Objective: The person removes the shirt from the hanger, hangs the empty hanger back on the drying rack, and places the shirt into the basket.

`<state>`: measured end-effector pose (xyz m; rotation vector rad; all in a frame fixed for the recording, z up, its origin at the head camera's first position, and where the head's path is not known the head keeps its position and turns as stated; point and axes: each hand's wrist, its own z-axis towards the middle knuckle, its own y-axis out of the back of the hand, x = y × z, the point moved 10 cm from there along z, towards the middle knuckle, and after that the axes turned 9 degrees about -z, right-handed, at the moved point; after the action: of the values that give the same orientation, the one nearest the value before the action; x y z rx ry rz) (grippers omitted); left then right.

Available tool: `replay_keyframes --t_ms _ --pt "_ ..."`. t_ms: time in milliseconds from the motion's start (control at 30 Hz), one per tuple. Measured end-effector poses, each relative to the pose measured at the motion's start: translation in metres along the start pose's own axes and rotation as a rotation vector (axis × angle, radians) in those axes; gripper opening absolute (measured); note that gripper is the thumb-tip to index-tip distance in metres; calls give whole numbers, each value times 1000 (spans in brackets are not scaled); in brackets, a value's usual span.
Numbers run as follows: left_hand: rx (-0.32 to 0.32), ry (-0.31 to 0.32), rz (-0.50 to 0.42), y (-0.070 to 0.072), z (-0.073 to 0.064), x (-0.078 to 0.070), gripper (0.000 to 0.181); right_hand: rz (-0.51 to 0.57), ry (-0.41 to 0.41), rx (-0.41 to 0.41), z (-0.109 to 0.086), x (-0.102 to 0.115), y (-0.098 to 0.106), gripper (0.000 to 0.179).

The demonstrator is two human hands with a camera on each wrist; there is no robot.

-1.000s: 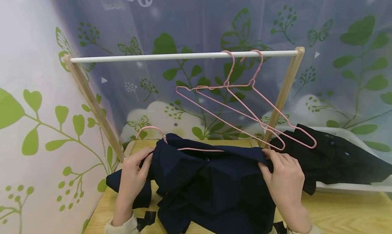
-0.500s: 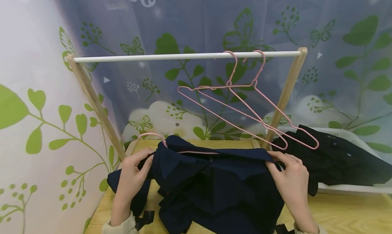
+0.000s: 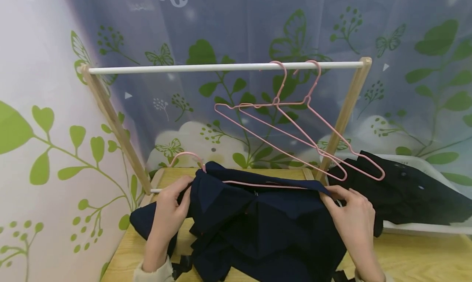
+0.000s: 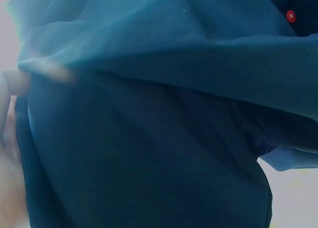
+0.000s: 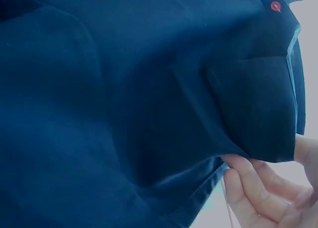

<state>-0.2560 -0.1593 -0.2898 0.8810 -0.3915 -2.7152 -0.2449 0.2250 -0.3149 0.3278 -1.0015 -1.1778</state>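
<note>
A navy blue shirt (image 3: 273, 220) is stretched between both hands, and red buttons show on it in the wrist views. Inside its opening lies a pink hanger (image 3: 188, 154), with the hook standing out at the left and the lower bar running along the cloth edge. My left hand (image 3: 171, 208) pinches the shirt near the hook; its fingertips are partly behind the cloth. At the other end, my right hand (image 3: 350, 214) pinches the upper edge between thumb and fingers. The right wrist view shows the fingers (image 5: 258, 188) of that hand beneath the fabric. The hanger's right end is hidden.
A wooden rack with a white rail (image 3: 221, 68) stands behind the shirt. Two pink hangers (image 3: 291, 114) hang from its right half. To the right, a white basket (image 3: 424, 228) holds dark clothing (image 3: 402, 187). All rests on a wooden table (image 3: 424, 253).
Both hands have shifted a little to the right. The hook has moved right with the left hand, and more of the hanger's bar shows in the shirt's opening.
</note>
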Motion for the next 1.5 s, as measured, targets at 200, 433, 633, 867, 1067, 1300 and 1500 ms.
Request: replay_keyframes --t_ms 200,433,633,867,1067,1300,1500 --pt "-12 -50 41 2 -1 -7 30 24 -52 210 5 -13 -17 21" --pt "-29 13 10 11 -1 2 29 106 -57 346 4 -15 -26 32" --pt "-49 55 17 18 -1 8 26 52 64 334 0 2 -21 38" --pt "-68 89 39 20 -2 11 25 -8 183 387 -8 20 -15 40" --pt "-71 25 16 17 -1 4 27 -73 128 384 -7 15 -15 45" --pt "-62 26 -74 15 -2 4 29 -71 85 300 -4 10 -14 36" --pt "-45 39 -123 16 -2 6 28 34 36 290 -3 8 -18 38"
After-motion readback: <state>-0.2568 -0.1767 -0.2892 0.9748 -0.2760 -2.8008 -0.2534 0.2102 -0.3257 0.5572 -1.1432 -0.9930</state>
